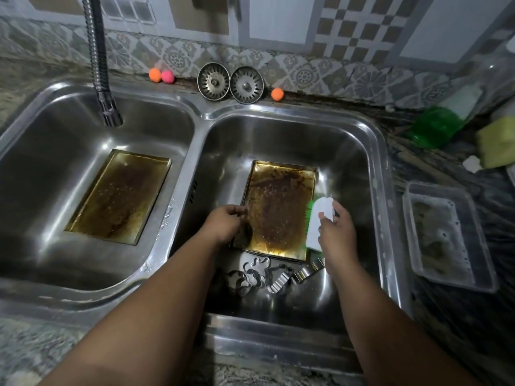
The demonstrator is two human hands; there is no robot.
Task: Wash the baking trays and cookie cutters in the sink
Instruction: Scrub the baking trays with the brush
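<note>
Off to the right of the sink point(182, 174) the view blurs: a green thing point(434, 126) and a yellow thing point(498, 143) lie on the surface there, and I cannot tell what either is. A dark lump point(243, 237) sits under the left hand point(223, 222) in the sink's right basin, half covered, perhaps a scourer. The tap point(103, 87) behind the sink's left basin is cut off at the top. Both forearms reach into the right basin. The left hand is clenched on the left rim of the right tray point(276, 213), fingers curled over its edge. The right hand point(337, 232) grasps a white brush point(316, 224) with green bristles, held at that tray's right rim; whether the bristles touch the metal I cannot tell. There are two trays, both brown and stained: the right one flat on the floor of the right basin, the left tray point(119, 196) flat in the left basin. The cutters point(262, 274) lie in a tangle in the right basin, at its front; I make out at least three, overlapping too much for a sure count. Behind the sink stand two strainers point(213, 80) and three small balls point(155, 74), two orange and one pink. One clear tub point(446, 238) rests on the surface right of the sink.
</note>
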